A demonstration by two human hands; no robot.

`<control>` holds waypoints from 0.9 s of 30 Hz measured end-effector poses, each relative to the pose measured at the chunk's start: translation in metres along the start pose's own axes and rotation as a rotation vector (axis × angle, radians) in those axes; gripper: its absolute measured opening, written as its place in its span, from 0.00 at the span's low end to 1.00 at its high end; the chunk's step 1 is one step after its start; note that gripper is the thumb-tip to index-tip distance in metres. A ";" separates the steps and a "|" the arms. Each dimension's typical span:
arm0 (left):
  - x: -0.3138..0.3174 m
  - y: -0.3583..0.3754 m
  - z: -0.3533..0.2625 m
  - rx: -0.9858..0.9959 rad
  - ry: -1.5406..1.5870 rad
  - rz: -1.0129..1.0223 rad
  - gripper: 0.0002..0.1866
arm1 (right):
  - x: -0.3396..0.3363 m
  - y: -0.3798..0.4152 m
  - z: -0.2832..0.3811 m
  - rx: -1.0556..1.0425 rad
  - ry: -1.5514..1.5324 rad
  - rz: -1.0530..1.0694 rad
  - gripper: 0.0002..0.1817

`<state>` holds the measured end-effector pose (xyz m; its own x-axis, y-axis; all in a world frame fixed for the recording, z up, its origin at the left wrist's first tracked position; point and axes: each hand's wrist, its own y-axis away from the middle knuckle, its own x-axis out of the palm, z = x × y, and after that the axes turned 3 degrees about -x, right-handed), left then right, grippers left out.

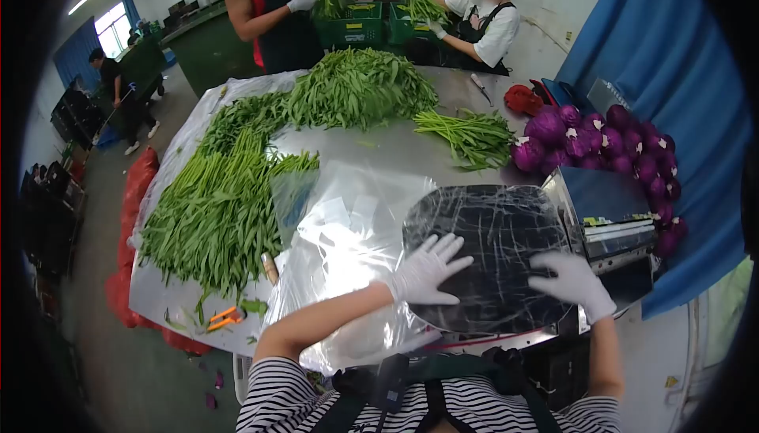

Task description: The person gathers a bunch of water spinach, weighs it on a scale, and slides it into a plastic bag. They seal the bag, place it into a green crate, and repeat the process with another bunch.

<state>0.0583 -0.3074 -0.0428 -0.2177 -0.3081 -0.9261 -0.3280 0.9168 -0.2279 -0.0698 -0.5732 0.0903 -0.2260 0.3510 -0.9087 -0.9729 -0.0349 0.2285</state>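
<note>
The left hand (431, 271), in a white glove, lies palm down with its fingers spread apart on the near left part of a black, rounded-corner board (489, 255) with a creased, shiny surface. The right hand (571, 283), also gloved in white, is at the board's right side, thumb and fingers apart and pointing inward; it is blurred, and whether it touches the surface I cannot tell. Neither hand is clamped on anything.

The board is directly in front of the person, at the near side of a silvery metal counter (379, 147). Just beside it on the left are clear, glossy plastic sheets (340, 215); on the right is a metal machine (609, 215) with a flat, sloping top. Beyond the machine, round purple cabbages (585, 142) are heaped beside a blue curtain (680, 77).

Long-stemmed leafy greens (225, 211) cover the left part of the counter, with a larger green leafy heap (356, 89) at the far side and a small green bunch (470, 139) nearer the cabbages. An orange-handled tool (225, 319) lies at the near left.

Across the counter, a person in a red top (273, 18) and a person in a white top (486, 26) handle greens over green plastic crates (353, 28).
</note>
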 end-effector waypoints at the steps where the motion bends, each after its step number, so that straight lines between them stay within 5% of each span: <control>1: 0.002 -0.003 -0.008 -0.040 -0.001 -0.002 0.43 | -0.008 -0.027 0.013 -0.139 -0.011 -0.199 0.29; 3: 0.004 -0.004 -0.012 -0.084 0.035 -0.010 0.42 | -0.014 -0.106 0.020 -0.270 0.024 -0.381 0.31; 9: -0.003 -0.005 -0.011 -0.123 0.147 0.044 0.41 | 0.009 -0.377 -0.002 -0.065 0.048 -0.353 0.55; 16: -0.002 -0.010 -0.010 -0.155 0.154 0.113 0.36 | 0.041 -0.500 -0.031 0.116 0.458 -0.179 0.61; 19: 0.009 -0.009 -0.010 -0.157 0.139 0.084 0.35 | 0.053 -0.506 -0.050 0.106 0.480 -0.083 0.59; 27: 0.007 -0.010 -0.010 -0.152 0.109 0.111 0.35 | 0.065 -0.501 -0.053 0.120 0.362 -0.066 0.22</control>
<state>0.0510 -0.3210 -0.0446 -0.3555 -0.2402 -0.9033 -0.4294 0.9003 -0.0704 0.4004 -0.5824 -0.1015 -0.1868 -0.0052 -0.9824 -0.9781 0.0941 0.1855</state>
